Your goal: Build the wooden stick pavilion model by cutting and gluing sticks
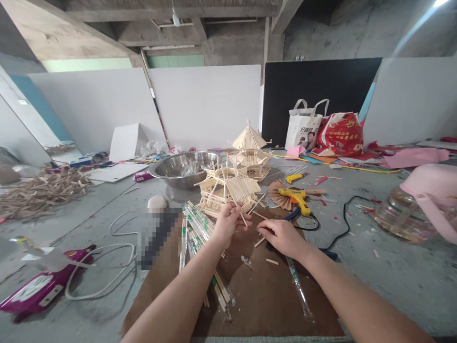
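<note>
Firstly, we list one pale wooden-stick model with a slatted roof panel [243, 188], standing near the far edge of the flat brown board [257, 295]. Left hand [227, 223]: fingers closed round a slim pale wooden stick [244, 219] beside the panel; we judge that a knock there could loosen the panel. Right hand [283, 236]: fingertips pinched, contents too small for us to tell. Yellow glue gun [300, 200], black cord [345, 219]: a forearm catching the cord could drag the gun; its nozzle, if hot, could burn us. Plastic-wrapped stick bundles [200, 226], green-marked, just beside the model: an elbow's push could slide them into its base.
</note>
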The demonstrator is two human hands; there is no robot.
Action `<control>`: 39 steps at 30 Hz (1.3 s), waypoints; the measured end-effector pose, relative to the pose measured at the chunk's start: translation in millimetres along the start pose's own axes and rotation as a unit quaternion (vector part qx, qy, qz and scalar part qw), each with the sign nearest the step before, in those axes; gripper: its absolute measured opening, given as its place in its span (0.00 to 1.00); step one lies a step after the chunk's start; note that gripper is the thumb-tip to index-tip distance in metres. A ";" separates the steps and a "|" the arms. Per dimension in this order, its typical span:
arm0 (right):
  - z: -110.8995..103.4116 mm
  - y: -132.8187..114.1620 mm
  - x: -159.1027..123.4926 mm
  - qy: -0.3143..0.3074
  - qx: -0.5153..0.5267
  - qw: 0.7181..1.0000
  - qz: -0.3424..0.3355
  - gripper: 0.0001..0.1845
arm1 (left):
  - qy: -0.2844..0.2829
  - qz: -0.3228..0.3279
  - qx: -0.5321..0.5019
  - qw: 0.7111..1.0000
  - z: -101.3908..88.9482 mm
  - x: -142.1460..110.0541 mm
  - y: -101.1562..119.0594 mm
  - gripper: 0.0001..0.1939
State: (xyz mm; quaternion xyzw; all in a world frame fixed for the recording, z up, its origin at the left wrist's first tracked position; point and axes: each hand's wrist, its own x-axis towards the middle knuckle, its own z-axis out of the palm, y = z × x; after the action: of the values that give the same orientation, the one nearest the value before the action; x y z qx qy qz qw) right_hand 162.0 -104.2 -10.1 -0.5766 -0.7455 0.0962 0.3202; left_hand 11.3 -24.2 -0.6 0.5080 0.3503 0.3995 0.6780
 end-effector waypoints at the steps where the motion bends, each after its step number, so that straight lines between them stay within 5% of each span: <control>1: -0.1 -0.1 0.0 0.000 0.000 1.000 0.000 0.12 | 0.000 -0.001 -0.001 1.000 0.0 0.0 0.0 0.11; 39: 0.2 -0.2 -0.2 0.002 0.005 1.000 -0.004 0.12 | -0.006 0.008 -0.001 1.000 -0.3 -0.8 1.1 0.13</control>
State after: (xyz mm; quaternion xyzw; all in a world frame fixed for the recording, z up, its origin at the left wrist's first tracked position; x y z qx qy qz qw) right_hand 161.7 -104.4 -10.2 -0.5718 -0.7469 0.0974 0.3251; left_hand 10.4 -24.6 0.5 0.5123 0.3416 0.4024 0.6775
